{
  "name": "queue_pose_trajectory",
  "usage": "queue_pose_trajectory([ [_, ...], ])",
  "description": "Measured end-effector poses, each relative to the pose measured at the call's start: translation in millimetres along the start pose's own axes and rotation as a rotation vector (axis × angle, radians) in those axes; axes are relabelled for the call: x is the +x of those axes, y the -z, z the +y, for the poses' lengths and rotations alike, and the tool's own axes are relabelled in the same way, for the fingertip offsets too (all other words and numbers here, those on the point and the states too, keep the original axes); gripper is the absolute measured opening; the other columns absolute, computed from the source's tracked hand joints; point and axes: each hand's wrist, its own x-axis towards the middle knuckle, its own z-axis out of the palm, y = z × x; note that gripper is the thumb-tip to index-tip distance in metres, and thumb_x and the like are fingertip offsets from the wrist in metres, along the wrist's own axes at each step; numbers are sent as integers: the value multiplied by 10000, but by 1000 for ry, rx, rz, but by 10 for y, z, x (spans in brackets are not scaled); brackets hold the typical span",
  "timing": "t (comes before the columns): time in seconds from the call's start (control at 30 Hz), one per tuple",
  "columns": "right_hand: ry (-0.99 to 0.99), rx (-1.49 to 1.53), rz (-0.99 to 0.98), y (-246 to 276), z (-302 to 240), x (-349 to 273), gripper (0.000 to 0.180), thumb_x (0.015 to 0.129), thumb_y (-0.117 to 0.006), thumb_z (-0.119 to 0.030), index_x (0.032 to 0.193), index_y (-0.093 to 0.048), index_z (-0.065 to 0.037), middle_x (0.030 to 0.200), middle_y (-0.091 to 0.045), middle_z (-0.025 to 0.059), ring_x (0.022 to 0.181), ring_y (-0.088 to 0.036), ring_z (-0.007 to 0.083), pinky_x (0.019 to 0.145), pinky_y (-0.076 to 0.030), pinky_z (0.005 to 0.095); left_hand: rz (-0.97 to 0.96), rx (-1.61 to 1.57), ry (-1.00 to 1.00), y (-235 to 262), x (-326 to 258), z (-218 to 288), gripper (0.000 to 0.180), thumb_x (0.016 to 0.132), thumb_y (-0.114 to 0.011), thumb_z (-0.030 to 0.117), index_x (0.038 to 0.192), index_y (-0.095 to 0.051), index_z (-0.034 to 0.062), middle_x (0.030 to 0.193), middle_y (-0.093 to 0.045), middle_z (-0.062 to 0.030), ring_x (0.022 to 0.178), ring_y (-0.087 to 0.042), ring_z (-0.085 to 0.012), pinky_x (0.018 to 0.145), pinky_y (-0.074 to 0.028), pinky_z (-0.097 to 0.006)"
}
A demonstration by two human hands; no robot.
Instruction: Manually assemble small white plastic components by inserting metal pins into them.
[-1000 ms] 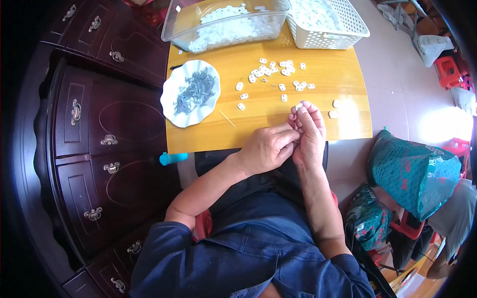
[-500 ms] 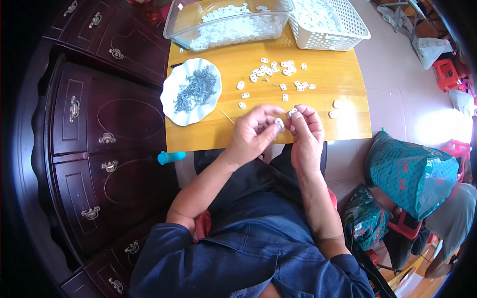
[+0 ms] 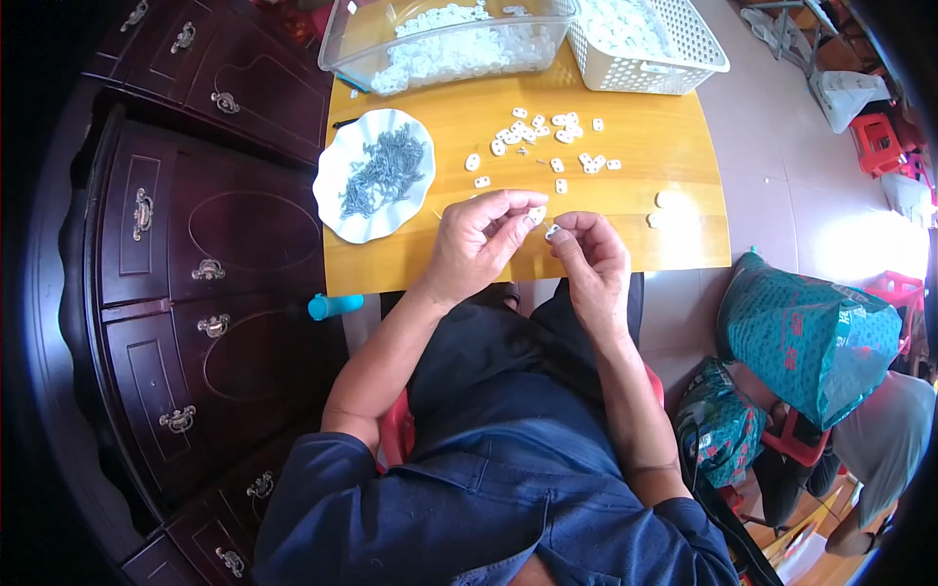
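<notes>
My left hand [image 3: 479, 239] and my right hand [image 3: 591, 259] meet over the near edge of a small yellow wooden table [image 3: 674, 166]. The left fingertips pinch a small white plastic piece [image 3: 536, 214]. The right fingertips pinch another small white piece [image 3: 553, 231], almost touching the first. Several loose white pieces [image 3: 547, 137] lie scattered on the table beyond my hands. A white scalloped plate [image 3: 337, 166] holding a heap of small dark metal parts [image 3: 386, 168] sits to the left of my left hand.
A clear plastic tub [image 3: 362, 44] of white pieces and a white perforated basket [image 3: 655, 68] stand at the table's far edge. A dark wooden cabinet [image 3: 186, 254] with brass handles runs along the left. Green patterned bags [image 3: 811, 332] lie on the floor at right.
My hands have shifted left along the table edge and drawn slightly apart, each now pinching its own white piece.
</notes>
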Motion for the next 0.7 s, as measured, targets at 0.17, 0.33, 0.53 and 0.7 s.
queue_pose_trajectory([
  [0.17, -14, -32, -5, -5, 0, 11, 126, 995, -645, -23, 1111, -637, 23, 984, -669, 14, 905, -609, 56, 837, -497, 211, -15, 30, -39, 14, 24, 15, 170, 979, -646, 11, 1133, -716, -11, 890, -721, -84, 714, -642, -104, 642, -516, -246],
  [0.33, -12, -56, 2, -6, 25, 19, 122, 989, -657, -29, 1102, -651, 16, 967, -672, 5, 875, -603, 50, 814, -499, 209, -41, 82, -74, 39, 34, 7, 175, 968, -636, -4, 1119, -723, -19, 848, -687, -95, 679, -626, -123, 616, -499, -261],
  [0.53, -5, -97, 24, 11, 37, 19, 118, 981, -670, -34, 1089, -665, 13, 942, -678, -1, 846, -600, 46, 788, -501, 208, -57, 80, -62, 46, 36, 4, 198, 970, -613, -9, 1135, -721, -25, 826, -665, -100, 671, -618, -131, 611, -495, -272],
  [0.7, 20, -121, 31, 24, 53, 25, 117, 976, -677, -36, 1083, -670, 13, 922, -681, -3, 824, -599, 44, 771, -503, 207, -119, 124, -62, 85, 33, -49, 215, 998, -621, 21, 1190, -713, -8, 915, -699, -65, 713, -638, -95, 647, -531, -234],
])
